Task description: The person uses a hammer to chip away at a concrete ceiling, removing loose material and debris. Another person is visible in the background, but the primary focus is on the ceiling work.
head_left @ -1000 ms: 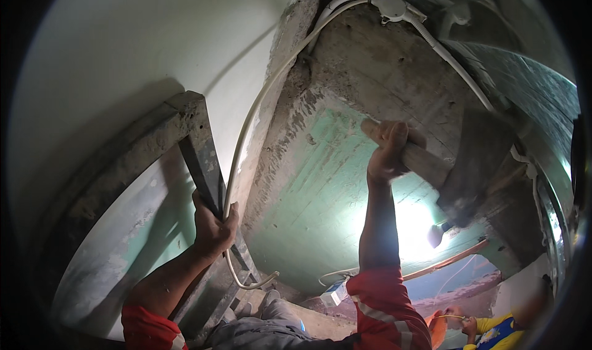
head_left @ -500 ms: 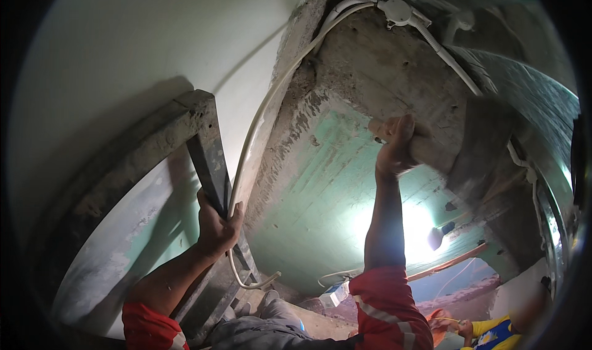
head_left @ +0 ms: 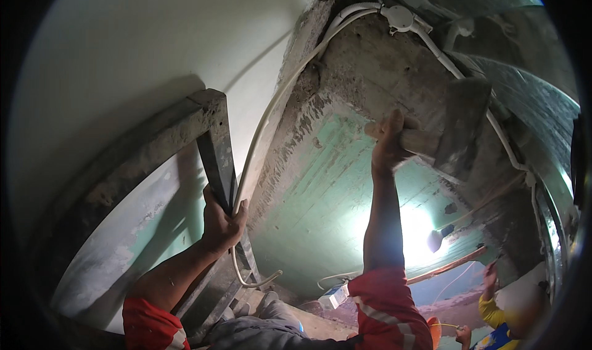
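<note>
My left hand (head_left: 223, 226) is closed round the dark square-tube upright of a metal ladder-like frame (head_left: 216, 156). A loose cream cable (head_left: 256, 137) runs past the thumb of that hand; whether the thumb presses on it I cannot tell. Raised at the right, my right hand (head_left: 390, 145) grips the thick wooden handle of a hatchet-like tool (head_left: 465, 125) with a broad, dark head. The head stands crosswise to the handle, in front of the rough grey concrete (head_left: 376, 60). Beyond it stretches a wall of scraped, chipped green paint (head_left: 320, 183).
A lit bulb (head_left: 435, 239) glows below my right hand. White conduit joins a round junction box (head_left: 399, 18) overhead. Shiny sheet metal (head_left: 524, 97) curves along the right. At lower right, a person in a yellow and blue top (head_left: 493, 316) has one arm raised.
My right hand has shifted slightly left, and the tool's head, blurred before, now shows sharper and further left. My left hand keeps its grip. The other person's arm has gone up.
</note>
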### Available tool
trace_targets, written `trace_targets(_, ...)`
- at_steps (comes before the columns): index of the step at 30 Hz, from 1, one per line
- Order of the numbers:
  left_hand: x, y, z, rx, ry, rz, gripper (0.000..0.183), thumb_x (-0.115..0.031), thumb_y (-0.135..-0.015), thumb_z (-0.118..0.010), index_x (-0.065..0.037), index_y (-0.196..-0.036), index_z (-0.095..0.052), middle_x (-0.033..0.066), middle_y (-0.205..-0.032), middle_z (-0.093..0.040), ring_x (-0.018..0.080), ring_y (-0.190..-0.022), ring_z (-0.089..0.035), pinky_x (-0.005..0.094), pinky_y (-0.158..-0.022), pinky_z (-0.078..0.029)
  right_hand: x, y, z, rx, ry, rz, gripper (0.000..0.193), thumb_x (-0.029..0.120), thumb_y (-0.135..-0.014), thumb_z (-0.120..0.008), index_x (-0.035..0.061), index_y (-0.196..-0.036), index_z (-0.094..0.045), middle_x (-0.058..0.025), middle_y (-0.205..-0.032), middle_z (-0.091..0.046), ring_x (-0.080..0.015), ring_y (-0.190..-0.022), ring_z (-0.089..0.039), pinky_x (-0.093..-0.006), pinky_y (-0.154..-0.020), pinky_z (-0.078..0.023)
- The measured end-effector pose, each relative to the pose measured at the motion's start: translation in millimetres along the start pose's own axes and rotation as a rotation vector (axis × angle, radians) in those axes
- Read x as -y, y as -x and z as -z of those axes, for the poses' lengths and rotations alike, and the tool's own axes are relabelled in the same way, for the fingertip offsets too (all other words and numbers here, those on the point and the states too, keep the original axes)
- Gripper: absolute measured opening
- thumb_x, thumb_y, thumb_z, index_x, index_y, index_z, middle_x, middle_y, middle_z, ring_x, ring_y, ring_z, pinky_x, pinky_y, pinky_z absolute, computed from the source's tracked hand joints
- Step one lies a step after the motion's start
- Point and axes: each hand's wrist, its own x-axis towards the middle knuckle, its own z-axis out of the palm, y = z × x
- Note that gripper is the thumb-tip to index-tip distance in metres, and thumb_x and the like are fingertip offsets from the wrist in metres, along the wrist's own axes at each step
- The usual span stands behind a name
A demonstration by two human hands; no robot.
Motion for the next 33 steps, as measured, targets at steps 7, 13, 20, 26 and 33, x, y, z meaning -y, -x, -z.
trace_targets(7, 1, -3, -7, 0.016, -0.001, -0.057, 0.056, -0.01, -0.085, -0.067, 0.005, -0.125, -0.03, 0.0185, -0.103, -0.054, 0.0255, -0.093, -0.058, 0.0368, -0.083, -0.048, -95, 20, 19, 0.22, 0.464, -0.527, 0.03, 0.024, -0.081, -0.075, 0.0018, -0.075, -0.057, -0.003, -0.056, -0.051, -0.0124, -0.043, -0.048, -0.031, -0.044, -0.041)
trace_targets(13, 0, -2, 1, -0.022, 0.012, 0.002, 0.048, -0.007, -0.085, -0.066, 0.0, -0.118, -0.033, 0.0108, -0.097, -0.05, 0.0176, -0.085, -0.053, 0.0349, -0.078, -0.046, -12, 5, -11, -0.037, 0.108, -0.388, 0.038, 0.028, -0.079, -0.075, -0.0076, -0.081, -0.061, -0.0123, -0.066, -0.063, -0.0189, -0.061, -0.06, -0.0376, -0.06, -0.047)
trace_targets(20, 1, -1, -8, -0.021, -0.012, -0.032, 0.053, -0.005, -0.083, -0.068, 0.0, -0.122, -0.033, 0.0109, -0.099, -0.051, 0.0178, -0.088, -0.054, 0.0342, -0.079, -0.047, -103, 60, 25, 0.333, 0.645, -0.581, 0.034, 0.028, -0.079, -0.078, 0.0006, -0.073, -0.058, -0.0042, -0.059, -0.054, -0.0119, -0.05, -0.049, -0.0329, -0.048, -0.042)
trace_targets(26, 19, 3, -9, -0.01, -0.034, -0.095, 0.052, -0.001, -0.085, -0.067, -0.001, -0.126, -0.034, 0.0087, -0.103, -0.05, 0.0163, -0.094, -0.053, 0.0315, -0.083, -0.047, -93, 314, 144, 0.627, 0.733, -1.104, 0.039, 0.033, -0.079, -0.073, -0.004, -0.089, -0.065, -0.0205, -0.067, -0.063, -0.0268, -0.064, -0.065, -0.0434, -0.063, -0.049)
trace_targets(33, 27, 5, -11, -0.002, 0.07, -0.089, 0.045, 0.008, -0.087, -0.061, -0.001, -0.124, -0.036, 0.0095, -0.107, -0.054, 0.016, -0.093, -0.055, 0.0331, -0.084, -0.051, 45, 610, 339, 0.817, 0.981, -1.848, 0.039, 0.029, -0.072, -0.077, -0.0067, -0.087, -0.069, -0.0227, -0.073, -0.068, -0.0321, -0.069, -0.07, -0.0433, -0.062, -0.053)
